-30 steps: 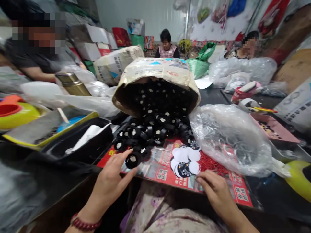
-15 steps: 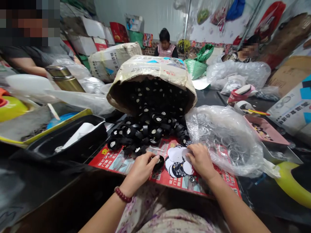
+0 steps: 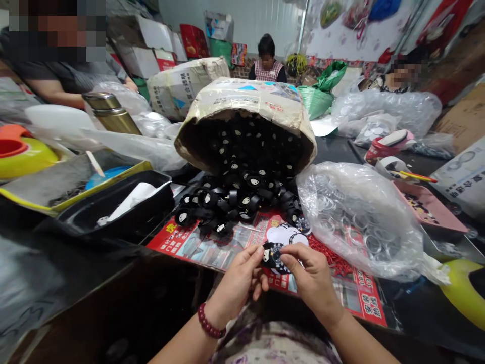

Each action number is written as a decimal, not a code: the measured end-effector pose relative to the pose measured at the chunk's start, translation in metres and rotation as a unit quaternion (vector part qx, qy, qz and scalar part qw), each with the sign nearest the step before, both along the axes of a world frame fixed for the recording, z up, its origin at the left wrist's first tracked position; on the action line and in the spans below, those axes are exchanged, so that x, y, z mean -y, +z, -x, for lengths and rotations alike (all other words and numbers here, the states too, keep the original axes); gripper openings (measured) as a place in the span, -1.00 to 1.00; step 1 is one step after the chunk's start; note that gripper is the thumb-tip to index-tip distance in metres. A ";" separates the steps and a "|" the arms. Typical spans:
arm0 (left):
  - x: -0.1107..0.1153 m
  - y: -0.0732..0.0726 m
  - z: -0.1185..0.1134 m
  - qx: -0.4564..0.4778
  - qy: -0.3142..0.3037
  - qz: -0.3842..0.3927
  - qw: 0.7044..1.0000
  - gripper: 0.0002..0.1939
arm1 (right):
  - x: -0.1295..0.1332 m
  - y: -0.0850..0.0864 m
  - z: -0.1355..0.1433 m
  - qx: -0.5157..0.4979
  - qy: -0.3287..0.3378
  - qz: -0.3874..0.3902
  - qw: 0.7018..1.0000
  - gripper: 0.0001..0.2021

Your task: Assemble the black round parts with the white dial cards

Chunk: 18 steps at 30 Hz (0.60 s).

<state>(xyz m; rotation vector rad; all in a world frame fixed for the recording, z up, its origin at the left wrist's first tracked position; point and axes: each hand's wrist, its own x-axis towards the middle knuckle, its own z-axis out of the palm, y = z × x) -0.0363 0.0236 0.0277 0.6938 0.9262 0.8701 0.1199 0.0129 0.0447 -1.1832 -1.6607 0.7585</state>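
Note:
My left hand [image 3: 244,273] pinches a small black round case [image 3: 267,257] with a pale piece in its middle. Against that case, my right hand [image 3: 314,275] holds a black printed dial disc [image 3: 278,257] between thumb and fingers. Both hands meet over the front of a red printed sheet [image 3: 170,240]. Just beyond them lies a heap of white-backed discs [image 3: 279,234], partly hidden by my right hand. Farther back, a pile of black round cases [image 3: 227,202] spills from the mouth of a large sack [image 3: 246,98].
On the right is a clear plastic bag of rings [image 3: 364,227], with red bits [image 3: 333,258] beside it and a pink tray [image 3: 428,207] beyond. Leftward stand a black tray [image 3: 113,210], a yellow-edged box [image 3: 49,187] and a gold thermos [image 3: 111,114]. Other people sit around the table.
My right hand has lifted a disc from the heap and moved left to the case. My left hand has raised the black case and turned its face up. The view has shifted slightly.

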 end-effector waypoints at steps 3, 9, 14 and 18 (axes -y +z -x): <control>0.003 0.002 -0.001 -0.011 0.002 -0.010 1.000 -0.57 | 0.000 -0.010 -0.001 0.048 -0.017 0.065 0.997 -0.80; 0.008 0.002 -0.003 -0.045 -0.008 -0.035 0.998 -0.44 | -0.002 -0.007 -0.005 0.028 -0.018 0.086 0.996 -0.88; 0.012 -0.002 -0.004 -0.080 -0.042 -0.065 0.994 -0.51 | 0.000 0.004 -0.005 0.036 0.014 0.104 0.994 -0.88; 0.015 -0.002 -0.002 -0.100 -0.086 -0.096 0.987 -0.59 | 0.005 0.005 0.000 0.070 0.016 0.084 0.994 -0.87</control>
